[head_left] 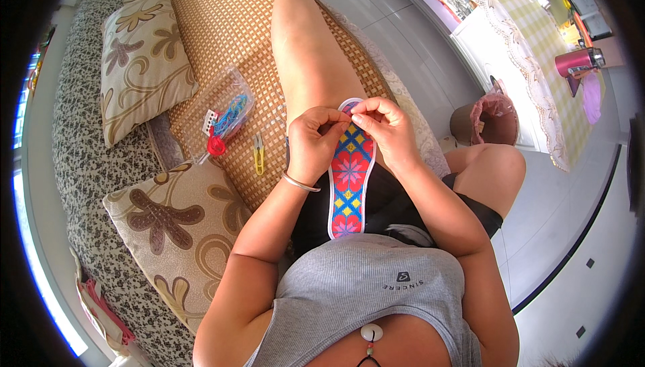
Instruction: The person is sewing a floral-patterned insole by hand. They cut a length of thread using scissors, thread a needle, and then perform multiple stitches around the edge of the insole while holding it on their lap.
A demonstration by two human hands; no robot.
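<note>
A colourful embroidered insole (349, 172) with a white edge lies lengthwise over my lap, patterned in red, blue, yellow and pink. Over its far end, my left hand (313, 140) and my right hand (391, 130) meet fingertip to fingertip, both closed in a pinch. Whatever sits between the fingertips is too small to make out. To the left, on the woven mat, are yellow-handled thread snips (259, 155). Beside them stands a clear plastic box (243, 89) with blue thread (232, 113) inside; a bundle of red thread (216, 144) is at its near corner.
I sit on a sofa covered by a woven mat (222, 17), with patterned cushions (144, 58) on the left. A bin (494, 121) with a pink liner stands on the tiled floor at right. Beyond it, a cloth-covered table (537, 64) bears a pink flask (576, 62).
</note>
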